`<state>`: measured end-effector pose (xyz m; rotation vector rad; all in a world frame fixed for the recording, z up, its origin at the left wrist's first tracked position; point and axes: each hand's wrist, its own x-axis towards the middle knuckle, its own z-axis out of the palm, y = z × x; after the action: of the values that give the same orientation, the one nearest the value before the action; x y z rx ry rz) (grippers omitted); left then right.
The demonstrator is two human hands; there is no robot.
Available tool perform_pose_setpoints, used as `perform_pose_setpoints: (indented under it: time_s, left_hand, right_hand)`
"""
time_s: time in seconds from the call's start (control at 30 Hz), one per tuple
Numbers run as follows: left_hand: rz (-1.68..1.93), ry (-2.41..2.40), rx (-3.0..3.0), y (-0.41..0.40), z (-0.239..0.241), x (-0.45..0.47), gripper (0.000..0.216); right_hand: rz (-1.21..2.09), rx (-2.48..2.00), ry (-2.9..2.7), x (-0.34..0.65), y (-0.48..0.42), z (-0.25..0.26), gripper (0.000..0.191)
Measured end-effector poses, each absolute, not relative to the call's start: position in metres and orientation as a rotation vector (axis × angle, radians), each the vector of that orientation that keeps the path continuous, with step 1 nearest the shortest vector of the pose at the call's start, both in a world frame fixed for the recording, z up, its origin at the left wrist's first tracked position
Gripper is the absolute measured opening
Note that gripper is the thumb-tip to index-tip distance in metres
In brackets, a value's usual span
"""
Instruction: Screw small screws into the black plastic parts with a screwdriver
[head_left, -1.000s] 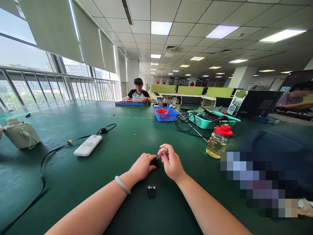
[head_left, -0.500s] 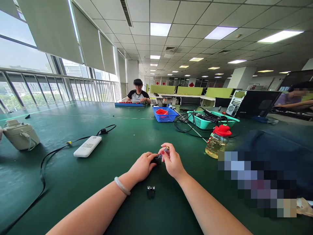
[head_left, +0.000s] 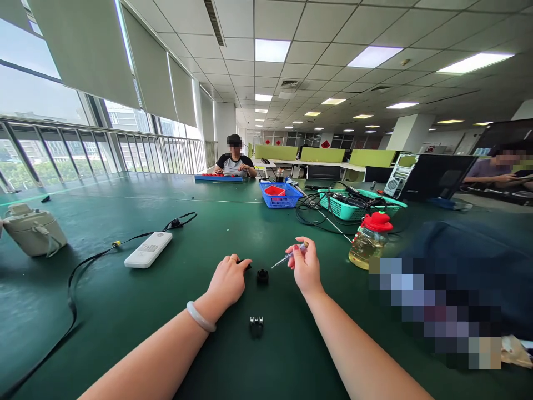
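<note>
Okay, black block [head_left: 262, 276]: parked on the green table [head_left: 216, 222] between both hands, touched by neither. It's small and boxy with an uneven top; finer detail is kinda swallowed by the dark colour.
Right hand [head_left: 307, 270]: wrapped around a screwdriver [head_left: 283, 260], thin shaft angled down toward the block, tip near it but apart. Most of the see-through, purplish handle is covered by fingers.
Left hand [head_left: 227, 280]: laid low just left of the block, fingers mostly hidden behind its own back. A dark piece [head_left: 249, 267] is seen poking out by the thumb; whether it's gripped or just covered can't be told.
Three-pronged part [head_left: 256, 326]: left lying nearer the camera, black body, bright metal prongs, touched by nothing but the table.
White slab [head_left: 149, 250]: printed with some text, way too small to be read.
Black cable [head_left: 71, 289]: cut off at the lower left.
Jar [head_left: 368, 247]: topped in red, part-filled with yellowish liquid.
Dark cloth [head_left: 458, 239]: partly pixelated, so whatever's there can't be made out.
Person across the table [head_left: 233, 161]: seated behind a blue tray [head_left: 219, 178], face blurred.
</note>
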<state>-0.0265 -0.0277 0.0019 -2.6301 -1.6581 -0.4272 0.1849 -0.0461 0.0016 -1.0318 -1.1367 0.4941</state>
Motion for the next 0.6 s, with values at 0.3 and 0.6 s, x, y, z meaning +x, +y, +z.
perform_pose_setpoints:
  time_s: [0.3, 0.6]
  left_hand:
    - [-0.288, -1.579, -2.642, -0.042, 0.009, -0.024, 0.037]
    - [-0.133, -1.695, -2.755, -0.060, 0.032, -0.026, 0.039]
  right_hand:
    - [0.593, -1.013, -1.214, 0.180, -0.047, -0.001, 0.024]
    - [0.717, -0.944, -1.219, 0.179, -0.047, -0.001, 0.026]
